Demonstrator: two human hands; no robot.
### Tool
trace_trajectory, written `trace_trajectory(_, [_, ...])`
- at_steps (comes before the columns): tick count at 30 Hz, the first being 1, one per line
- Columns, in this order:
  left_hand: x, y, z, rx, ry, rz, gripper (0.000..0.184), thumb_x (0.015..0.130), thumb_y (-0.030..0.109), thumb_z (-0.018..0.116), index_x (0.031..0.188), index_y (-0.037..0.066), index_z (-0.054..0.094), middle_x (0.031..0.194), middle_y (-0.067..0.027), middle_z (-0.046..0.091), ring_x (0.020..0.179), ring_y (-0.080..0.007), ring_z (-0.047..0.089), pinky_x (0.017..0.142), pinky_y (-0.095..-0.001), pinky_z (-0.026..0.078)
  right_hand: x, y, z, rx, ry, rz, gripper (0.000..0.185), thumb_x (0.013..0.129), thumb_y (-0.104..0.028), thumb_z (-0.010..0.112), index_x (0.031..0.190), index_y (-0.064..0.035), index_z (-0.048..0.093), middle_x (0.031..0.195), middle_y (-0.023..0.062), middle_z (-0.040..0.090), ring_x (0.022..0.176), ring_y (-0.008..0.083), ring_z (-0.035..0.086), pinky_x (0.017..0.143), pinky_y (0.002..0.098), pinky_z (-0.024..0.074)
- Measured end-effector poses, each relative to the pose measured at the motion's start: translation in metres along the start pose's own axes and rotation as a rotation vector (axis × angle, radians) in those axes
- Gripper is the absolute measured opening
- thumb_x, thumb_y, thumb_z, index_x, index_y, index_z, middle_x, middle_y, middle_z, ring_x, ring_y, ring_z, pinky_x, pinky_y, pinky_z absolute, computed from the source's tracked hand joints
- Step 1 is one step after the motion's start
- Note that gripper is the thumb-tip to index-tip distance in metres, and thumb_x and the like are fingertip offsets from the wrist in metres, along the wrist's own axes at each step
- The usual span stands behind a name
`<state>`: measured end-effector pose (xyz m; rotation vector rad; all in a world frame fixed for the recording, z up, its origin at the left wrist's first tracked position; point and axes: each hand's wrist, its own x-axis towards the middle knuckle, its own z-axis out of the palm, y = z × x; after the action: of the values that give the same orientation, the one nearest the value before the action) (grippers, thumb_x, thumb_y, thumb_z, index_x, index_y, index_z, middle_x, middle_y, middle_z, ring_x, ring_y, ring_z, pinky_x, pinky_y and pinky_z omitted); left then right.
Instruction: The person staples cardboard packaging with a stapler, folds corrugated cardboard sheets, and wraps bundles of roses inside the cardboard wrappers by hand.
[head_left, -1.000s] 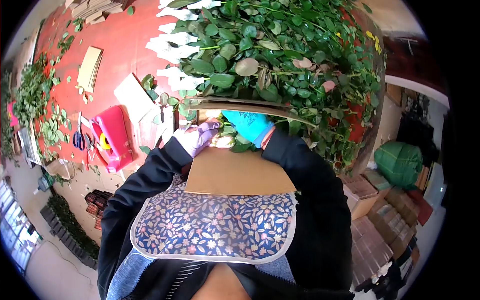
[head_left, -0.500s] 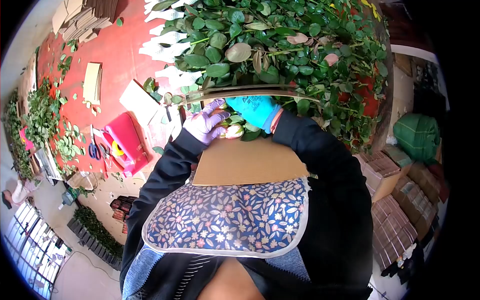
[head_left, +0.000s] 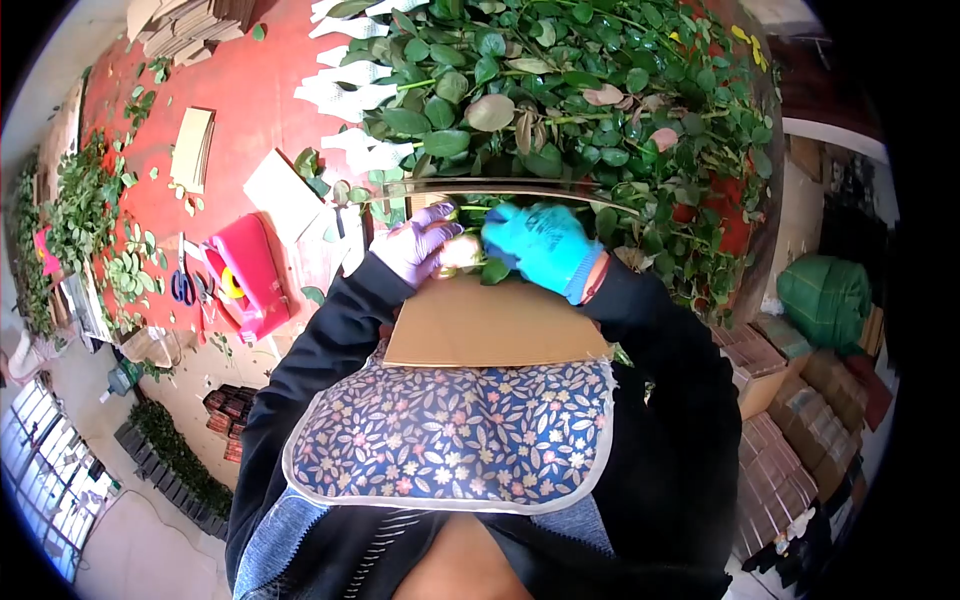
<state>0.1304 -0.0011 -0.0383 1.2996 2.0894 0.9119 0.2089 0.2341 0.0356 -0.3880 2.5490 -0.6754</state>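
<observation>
My left hand [head_left: 412, 248], in a thin purple glove, has its fingers curled around the pale pink-and-white rose head [head_left: 461, 252]. To its right, my right hand [head_left: 540, 246] wears a turquoise work glove. Its fingers are bent in among the green stems and leaves, and what they grip is hidden. Under both hands a brown corrugated cardboard sheet [head_left: 495, 325] lies at the table's near edge, against the floral apron [head_left: 450, 435]. Just beyond the hands stands the thin edge of a curved board [head_left: 520, 188].
Leafy rose stems [head_left: 600, 90] are heaped at the back, several heads in white sleeves [head_left: 345, 95]. On the red table [head_left: 240, 90] lie cardboard pieces [head_left: 192, 150], scissors [head_left: 182, 280] and a pink tape dispenser [head_left: 248, 275]. Tied cardboard stacks [head_left: 770, 470] stand right.
My right hand has drawn away from my left, rightward and slightly toward me. My left hand stays at the rose head. The view has shifted slightly.
</observation>
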Motion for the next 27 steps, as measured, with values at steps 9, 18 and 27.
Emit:
trace_trajectory(9, [-0.001,-0.005,0.006,0.018,-0.030,-0.054,0.044,0.075,0.011,0.071,0.118,0.008,0.061,0.127,-0.0170,0.057,0.102,-0.0353,0.063,0.082,-0.0402,0.055,0.046,0.025,0.056,-0.450,0.470,0.048,0.042,0.083,-0.020,0.059,0.123,-0.0123,0.055,0.095,0.0096,0.062,0.071,0.0269,0.064,0.054,0.0416,0.0497])
trace_trajectory(18, [-0.003,-0.014,0.008,0.028,-0.038,-0.014,0.044,0.072,0.003,0.072,0.114,0.007,0.061,0.126,-0.0206,0.055,0.099,-0.0372,0.064,0.079,-0.0388,0.056,0.061,0.016,0.059,-0.605,0.340,0.102,0.018,0.079,-0.011,0.056,0.095,-0.0052,0.063,0.071,0.0066,0.064,0.060,0.0225,0.065,0.047,0.0386,0.0481])
trace_trajectory(27, [0.002,-0.010,0.000,0.344,-0.053,0.012,0.070,0.076,0.016,0.070,0.139,0.010,0.042,0.140,-0.0172,0.047,0.101,-0.0327,0.066,0.079,-0.0375,0.057,0.069,0.023,0.074,-0.440,0.415,0.061,0.014,0.084,-0.014,0.055,0.090,-0.0046,0.064,0.070,0.0115,0.066,0.060,0.0284,0.067,0.046,0.0437,0.0490])
